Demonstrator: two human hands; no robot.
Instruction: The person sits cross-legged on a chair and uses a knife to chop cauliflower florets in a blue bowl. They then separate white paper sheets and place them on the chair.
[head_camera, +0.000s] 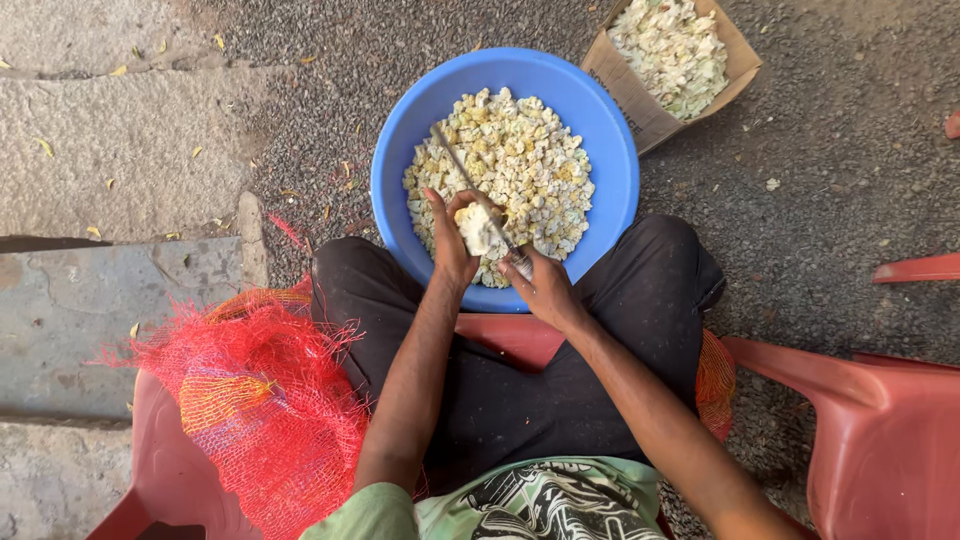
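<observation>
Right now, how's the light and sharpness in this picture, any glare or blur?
Head view: soft, even daylight, no hard shadows; mild sheen on the blue plastic basin rim; the left hand, cauliflower piece, right hand and knife are fairly sharp; wide-lens stretching shows toward the red chair at the edge.

only real package I can spot from here is a brown cardboard box (650, 110) at the top right, sitting open on the gravel just beside the blue basin (400, 150), full of pale whitish-green pieces, plus a red mesh sack (260, 390) bunched up lower left
</observation>
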